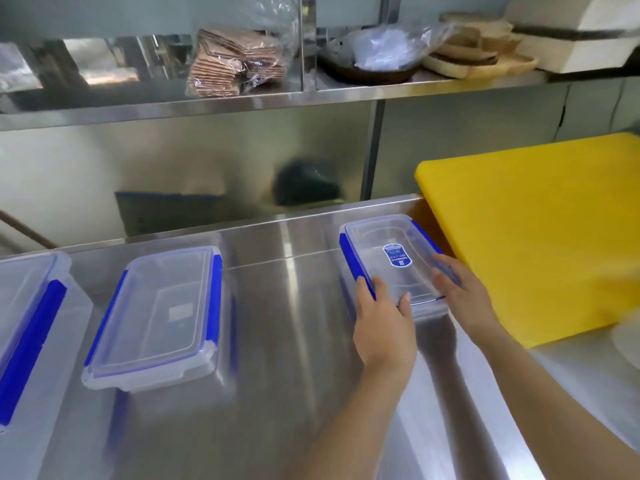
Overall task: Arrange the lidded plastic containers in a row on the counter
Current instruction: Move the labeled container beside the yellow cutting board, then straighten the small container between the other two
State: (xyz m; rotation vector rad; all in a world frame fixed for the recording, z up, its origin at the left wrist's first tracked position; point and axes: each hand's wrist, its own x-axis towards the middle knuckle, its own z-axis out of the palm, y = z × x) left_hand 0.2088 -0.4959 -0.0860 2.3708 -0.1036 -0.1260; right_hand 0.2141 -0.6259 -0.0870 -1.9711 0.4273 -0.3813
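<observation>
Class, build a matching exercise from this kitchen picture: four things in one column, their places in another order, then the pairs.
1. clear lidded plastic container with a blue label
2. clear lidded plastic container without hands on it
3. thick yellow cutting board
4. bagged brown packets

a. upper steel shelf
b. between both hands
c. right of the labelled container
d. counter centre-left

Pairs: 1-b, 2-d, 3-c, 4-a
</observation>
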